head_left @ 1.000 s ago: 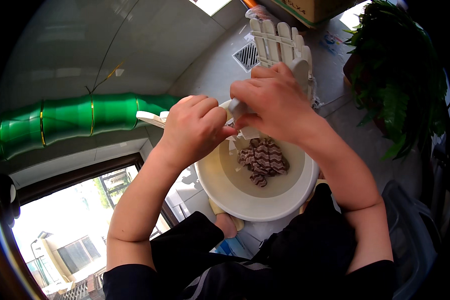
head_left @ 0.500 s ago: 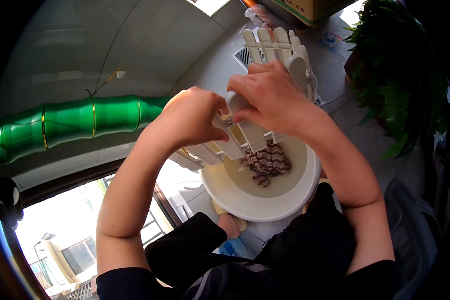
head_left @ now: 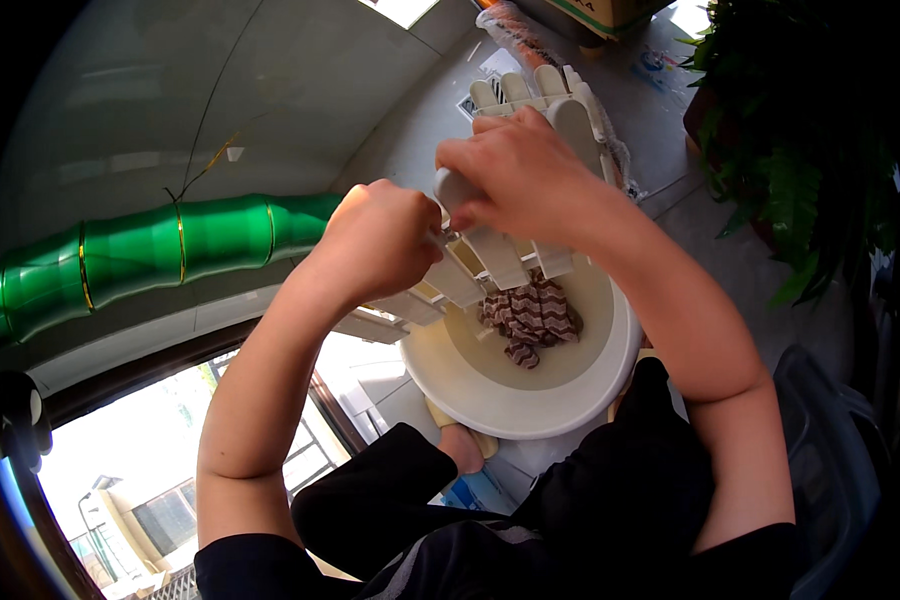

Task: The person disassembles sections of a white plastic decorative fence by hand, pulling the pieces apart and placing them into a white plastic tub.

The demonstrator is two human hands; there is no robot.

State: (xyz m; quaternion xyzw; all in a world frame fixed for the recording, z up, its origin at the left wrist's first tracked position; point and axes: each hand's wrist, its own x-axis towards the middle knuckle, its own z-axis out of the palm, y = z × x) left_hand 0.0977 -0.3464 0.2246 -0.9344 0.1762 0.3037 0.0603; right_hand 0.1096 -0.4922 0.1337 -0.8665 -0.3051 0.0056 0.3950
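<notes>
Above a wide white basin (head_left: 540, 422), I hold a white plastic picket fence (head_left: 497, 258) with round-tipped slats and thin cross rails. My left hand (head_left: 380, 240) is closed at the fence's middle, its fingertips curled out of sight against a slat. My right hand (head_left: 525, 185) wraps round a slat just beside it, the grey-white rounded tip showing between thumb and fingers. More slats stick out beyond the right hand and below the left wrist. Under the fence, a brown cloth (head_left: 535, 320) with a zigzag pattern lies in cloudy water in the basin.
A green segmented tube (head_left: 180, 243) with gold bands runs along the wall at left. Leafy green plants (head_left: 800, 150) stand at right, near a dark chair (head_left: 820, 450). A cardboard box (head_left: 610, 18) and an orange plastic-wrapped item (head_left: 515, 32) lie at the back beside a floor drain.
The fingers of my left hand have closed in against the fence, where they were parted before. My right hand has shifted slightly up and left with its slat, and the fence's far end has dipped.
</notes>
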